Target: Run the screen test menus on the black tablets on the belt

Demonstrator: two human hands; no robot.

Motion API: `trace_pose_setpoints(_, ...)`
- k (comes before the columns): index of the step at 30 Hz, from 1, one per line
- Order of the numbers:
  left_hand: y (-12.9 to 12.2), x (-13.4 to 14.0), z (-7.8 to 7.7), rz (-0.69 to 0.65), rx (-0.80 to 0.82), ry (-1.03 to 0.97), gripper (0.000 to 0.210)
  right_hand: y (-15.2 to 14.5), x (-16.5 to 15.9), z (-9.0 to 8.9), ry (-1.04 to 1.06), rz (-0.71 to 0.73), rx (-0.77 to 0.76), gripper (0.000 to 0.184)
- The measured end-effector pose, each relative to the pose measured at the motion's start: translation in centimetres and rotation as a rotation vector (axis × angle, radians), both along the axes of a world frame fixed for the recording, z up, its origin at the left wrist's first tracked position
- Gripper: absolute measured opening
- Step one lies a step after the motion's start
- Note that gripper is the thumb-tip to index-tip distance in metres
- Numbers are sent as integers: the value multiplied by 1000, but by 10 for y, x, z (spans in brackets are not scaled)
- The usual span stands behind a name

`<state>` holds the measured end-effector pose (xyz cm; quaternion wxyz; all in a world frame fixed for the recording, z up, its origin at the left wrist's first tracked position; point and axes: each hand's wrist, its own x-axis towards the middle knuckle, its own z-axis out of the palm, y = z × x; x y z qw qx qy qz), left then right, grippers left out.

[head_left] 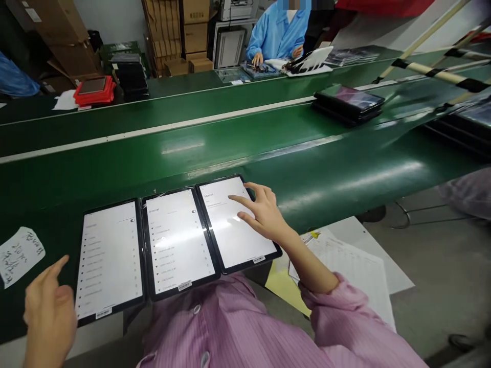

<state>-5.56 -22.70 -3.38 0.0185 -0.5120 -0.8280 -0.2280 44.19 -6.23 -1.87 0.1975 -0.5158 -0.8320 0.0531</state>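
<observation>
Three tablets with lit white screens lie side by side at the bench's front edge. The right tablet shows an "Internet" page with few lines. My right hand is over its upper right part, fingers spread, index finger extended at the screen; whether it touches, I cannot tell. On the middle tablet an "Internet" page carries a list of entries. A similar list fills the left tablet. Just left of that one, my left hand is raised with its index finger stretched out, holding nothing.
A handwritten paper note lies at the left. Stacked tablets sit on the green conveyor belt. Papers lie low at my right. Across the line, a person in a blue coat works. A striped frame stands at the right.
</observation>
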Motion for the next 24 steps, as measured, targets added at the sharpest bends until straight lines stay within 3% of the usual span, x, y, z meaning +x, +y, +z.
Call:
trace_pose_setpoints(3, -7, 52, 5, -86, 14, 40, 56, 0, -5, -1, -87, -34, 7, 49)
trace_pose_setpoints(9, -15, 121, 13, -219, -66, 79, 56, -12, 28, -3, 128, -133, 129, 59)
trace_pose_setpoints(15, -8, 146, 14, -270, -108, 97, 59, -32, 32, -11, 292, -227, 209, 67)
trace_pose_setpoints(24, -1, 169, 18, -336, -101, 237, 61, -52, 11, -11, 298, -245, 262, 64)
